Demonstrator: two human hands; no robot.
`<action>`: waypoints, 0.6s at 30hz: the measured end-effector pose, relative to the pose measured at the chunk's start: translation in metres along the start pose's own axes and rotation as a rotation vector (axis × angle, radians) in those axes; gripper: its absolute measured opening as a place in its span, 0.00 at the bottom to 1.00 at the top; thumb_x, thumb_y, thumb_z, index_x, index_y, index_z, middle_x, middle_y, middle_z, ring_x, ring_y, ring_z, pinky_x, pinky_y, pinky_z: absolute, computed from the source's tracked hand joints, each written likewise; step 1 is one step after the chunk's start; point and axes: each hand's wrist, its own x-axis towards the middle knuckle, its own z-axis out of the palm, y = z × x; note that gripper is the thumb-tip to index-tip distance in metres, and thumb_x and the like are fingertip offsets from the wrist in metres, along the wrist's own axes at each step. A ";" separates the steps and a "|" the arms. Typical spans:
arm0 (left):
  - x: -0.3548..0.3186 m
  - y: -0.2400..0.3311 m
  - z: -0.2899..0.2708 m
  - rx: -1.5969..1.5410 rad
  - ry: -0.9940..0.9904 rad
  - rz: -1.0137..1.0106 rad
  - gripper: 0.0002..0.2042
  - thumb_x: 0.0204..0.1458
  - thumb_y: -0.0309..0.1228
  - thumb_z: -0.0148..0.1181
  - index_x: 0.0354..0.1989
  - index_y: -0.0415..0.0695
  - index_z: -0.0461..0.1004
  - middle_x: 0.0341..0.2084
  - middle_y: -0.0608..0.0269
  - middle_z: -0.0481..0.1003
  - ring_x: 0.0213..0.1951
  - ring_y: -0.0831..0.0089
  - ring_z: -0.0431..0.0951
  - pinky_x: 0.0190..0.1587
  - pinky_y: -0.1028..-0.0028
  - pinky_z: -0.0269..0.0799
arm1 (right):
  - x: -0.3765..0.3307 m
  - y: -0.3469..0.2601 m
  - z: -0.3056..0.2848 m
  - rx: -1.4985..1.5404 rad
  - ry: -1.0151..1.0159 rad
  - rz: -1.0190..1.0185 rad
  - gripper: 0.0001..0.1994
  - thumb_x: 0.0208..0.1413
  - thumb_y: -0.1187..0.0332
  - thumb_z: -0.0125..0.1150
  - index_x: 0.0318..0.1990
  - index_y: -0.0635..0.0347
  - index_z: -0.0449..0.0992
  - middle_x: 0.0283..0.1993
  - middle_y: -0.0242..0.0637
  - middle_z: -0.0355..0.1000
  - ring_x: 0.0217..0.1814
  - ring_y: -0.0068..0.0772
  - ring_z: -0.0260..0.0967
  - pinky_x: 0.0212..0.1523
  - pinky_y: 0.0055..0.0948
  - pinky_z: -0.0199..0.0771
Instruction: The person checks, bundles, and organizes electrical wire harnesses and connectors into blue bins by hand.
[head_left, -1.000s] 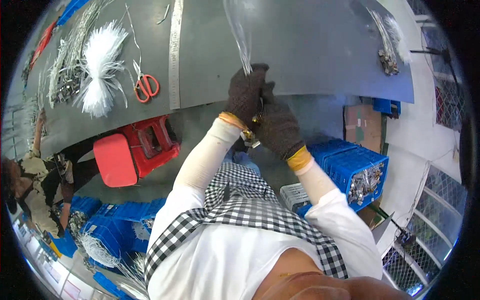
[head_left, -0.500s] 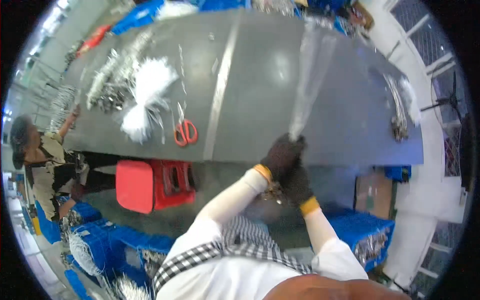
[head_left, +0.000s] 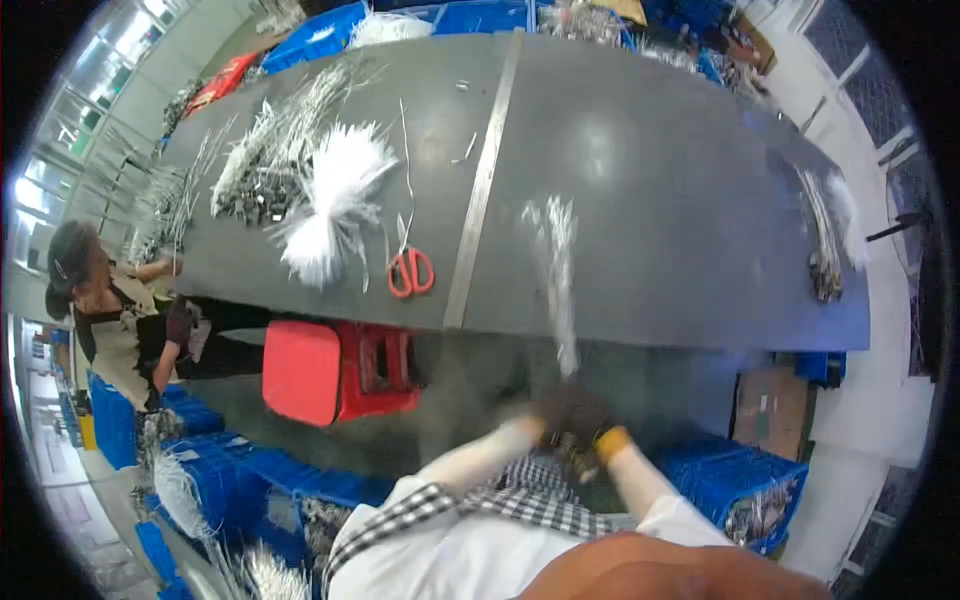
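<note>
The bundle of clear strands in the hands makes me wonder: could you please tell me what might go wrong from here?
The bundle spreads loosely at its far end over the table while the hands hold it low down, so strands might splay or catch.

Its lower part is beyond the table's near edge, so pieces could drop off the table if the hold loosens.

The red-handled scissors lie close to that edge and could be knocked off.

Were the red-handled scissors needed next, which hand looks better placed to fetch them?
Probably the left hand: the scissors lie on the table to its left, and the right hand sits farther from them. The advantage is slight.
</note>
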 end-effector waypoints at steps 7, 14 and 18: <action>-0.077 0.309 -0.093 0.368 0.409 0.972 0.17 0.58 0.35 0.56 0.52 0.38 0.71 0.47 0.43 0.75 0.46 0.50 0.79 0.50 0.57 0.74 | -0.012 -0.022 -0.178 0.284 0.814 0.092 0.24 0.66 0.58 0.55 0.64 0.63 0.67 0.61 0.51 0.70 0.63 0.49 0.68 0.64 0.46 0.66; 0.002 0.090 -0.073 0.715 -0.105 0.208 0.21 0.64 0.32 0.52 0.65 0.39 0.67 0.61 0.44 0.70 0.59 0.53 0.74 0.61 0.59 0.72 | 0.046 0.040 -0.054 0.014 0.679 0.027 0.20 0.70 0.58 0.48 0.62 0.60 0.72 0.62 0.44 0.70 0.63 0.36 0.68 0.61 0.34 0.71; -0.056 0.120 -0.042 0.589 -0.063 0.178 0.21 0.63 0.28 0.50 0.64 0.37 0.65 0.61 0.39 0.69 0.61 0.42 0.70 0.62 0.52 0.69 | -0.028 -0.023 -0.059 -0.107 0.623 0.010 0.19 0.68 0.59 0.51 0.58 0.60 0.75 0.57 0.42 0.76 0.53 0.42 0.76 0.55 0.43 0.75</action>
